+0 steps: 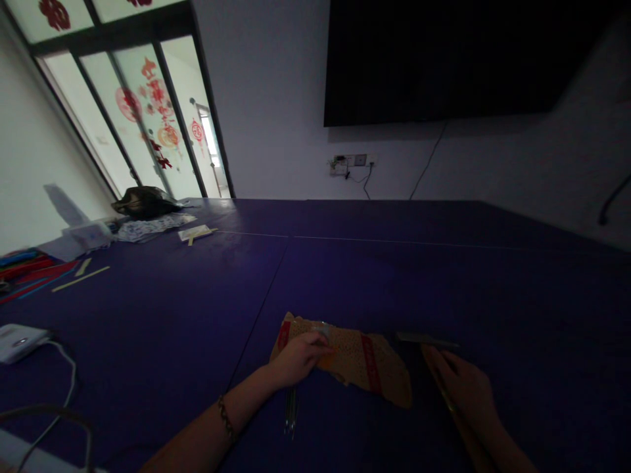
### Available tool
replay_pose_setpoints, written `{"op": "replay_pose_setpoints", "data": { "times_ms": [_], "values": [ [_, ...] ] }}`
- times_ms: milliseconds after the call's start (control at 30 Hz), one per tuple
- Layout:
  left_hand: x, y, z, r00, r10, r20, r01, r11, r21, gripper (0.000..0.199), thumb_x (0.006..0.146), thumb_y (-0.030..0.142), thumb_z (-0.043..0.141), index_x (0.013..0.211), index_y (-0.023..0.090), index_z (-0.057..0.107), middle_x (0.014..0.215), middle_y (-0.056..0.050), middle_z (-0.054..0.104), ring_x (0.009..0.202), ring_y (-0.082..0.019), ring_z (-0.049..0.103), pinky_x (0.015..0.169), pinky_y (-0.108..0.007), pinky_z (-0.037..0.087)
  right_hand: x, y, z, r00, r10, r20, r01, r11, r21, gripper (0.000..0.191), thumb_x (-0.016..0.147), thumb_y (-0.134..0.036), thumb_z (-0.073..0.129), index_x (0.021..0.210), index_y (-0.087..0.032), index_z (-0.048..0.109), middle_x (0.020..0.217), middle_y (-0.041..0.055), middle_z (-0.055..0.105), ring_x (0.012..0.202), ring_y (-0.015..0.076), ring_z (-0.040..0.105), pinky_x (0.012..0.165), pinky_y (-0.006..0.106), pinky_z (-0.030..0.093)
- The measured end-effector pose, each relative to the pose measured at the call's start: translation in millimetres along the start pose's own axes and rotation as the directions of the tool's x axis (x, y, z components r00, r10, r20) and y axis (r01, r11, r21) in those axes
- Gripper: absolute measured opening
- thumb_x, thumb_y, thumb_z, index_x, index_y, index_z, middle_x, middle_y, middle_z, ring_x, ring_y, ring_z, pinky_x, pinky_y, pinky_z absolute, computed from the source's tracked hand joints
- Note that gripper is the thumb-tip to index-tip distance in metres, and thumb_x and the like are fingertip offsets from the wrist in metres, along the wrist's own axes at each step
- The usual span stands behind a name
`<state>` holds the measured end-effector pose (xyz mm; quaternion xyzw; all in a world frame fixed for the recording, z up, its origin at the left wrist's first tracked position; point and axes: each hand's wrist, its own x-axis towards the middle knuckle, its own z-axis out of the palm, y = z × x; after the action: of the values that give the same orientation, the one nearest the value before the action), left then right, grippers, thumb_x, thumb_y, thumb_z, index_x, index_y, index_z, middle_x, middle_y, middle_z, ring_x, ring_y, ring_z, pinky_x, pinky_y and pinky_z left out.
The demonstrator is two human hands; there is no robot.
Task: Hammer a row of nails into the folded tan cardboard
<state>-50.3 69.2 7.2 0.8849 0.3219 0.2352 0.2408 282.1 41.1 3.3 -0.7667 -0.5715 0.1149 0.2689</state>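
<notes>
The person's right hand point(466, 387) is closed round the wooden handle of a hammer point(428, 340), close up under the metal head, which lies just over the table to the right of a piece of brown cardboard point(352, 355). The left hand point(298, 358) rests on that cardboard, fingers bent and drawn close together over a small orange patch point(327, 360) — whether they pinch anything cannot be told. The cardboard lies flat on the purple table point(374, 276) between the two hands, with ragged edges and red stripes across it. A bundle of thin metal rods point(290, 412) lies just beside the left wrist, on the near side of the cardboard.

Farther left, a white device point(22, 343) trails a pale cable. Beyond it are pale strips point(81, 278) and red and blue pieces point(34, 272); at the far left corner — a black bag point(146, 202).
</notes>
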Motion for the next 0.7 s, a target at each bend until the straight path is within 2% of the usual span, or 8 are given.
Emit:
{"op": "replay_pose_setpoints", "data": {
  "times_ms": [267, 433, 600, 700],
  "values": [
    [0.5, 1.7, -1.0, 1.0, 0.002, 0.008, -0.002, 1.0, 0.004, 0.034, 0.087, 0.009, 0.041, 0.11, 0.018, 0.064, 0.104, -0.007, 0.06, 0.102, -0.016, 0.055, 0.092, -0.028, 0.043, 0.5, 0.9, 1.3, 1.0, 0.018, 0.003, -0.018, 1.0, -0.005, 0.045, 0.071, -0.056, 0.034, 0.058, -0.022, 0.061, 0.06, 0.0074, 0.07, 0.066, 0.0302, 0.066, 0.056, 0.033, 0.045],
    [0.4, 1.3, -0.7, 1.0, -0.016, 0.015, 0.015, 0.999, 0.032, 0.035, 0.087, 0.009, 0.04, 0.111, 0.019, 0.063, 0.106, -0.007, 0.06, 0.102, -0.016, 0.055, 0.091, -0.027, 0.044, 0.2, 3.7, 3.6, 1.0, -0.007, -0.017, 0.007, 1.0, 0.012, 0.045, 0.072, -0.054, 0.034, 0.064, -0.021, 0.065, 0.068, 0.009, 0.073, 0.069, 0.0307, 0.067, 0.059, 0.034, 0.047],
    [-0.4, 0.6, -0.1, 1.0, 0.004, 0.003, -0.005, 0.999, 0.044, 0.035, 0.087, 0.009, 0.04, 0.11, 0.017, 0.063, 0.105, -0.008, 0.059, 0.101, -0.016, 0.055, 0.09, -0.026, 0.045, 0.6, 3.4, 2.4, 1.0, -0.017, 0.003, 0.017, 1.0, -0.002, 0.044, 0.073, -0.054, 0.034, 0.055, -0.023, 0.06, 0.058, 0.006, 0.069, 0.065, 0.0292, 0.067, 0.055, 0.033, 0.045],
    [-0.2, 1.8, -1.1, 1.0, 0.012, 0.002, -0.012, 0.999, 0.044, 0.034, 0.087, 0.009, 0.039, 0.109, 0.015, 0.064, 0.105, -0.009, 0.06, 0.1, -0.016, 0.056, 0.09, -0.026, 0.045, 1.6, 3.7, 2.3, 1.0, -0.018, -0.005, 0.018, 1.0, -0.006, 0.044, 0.073, -0.053, 0.035, 0.055, -0.023, 0.061, 0.059, 0.0053, 0.07, 0.065, 0.0288, 0.067, 0.055, 0.032, 0.046]
  ]
}}
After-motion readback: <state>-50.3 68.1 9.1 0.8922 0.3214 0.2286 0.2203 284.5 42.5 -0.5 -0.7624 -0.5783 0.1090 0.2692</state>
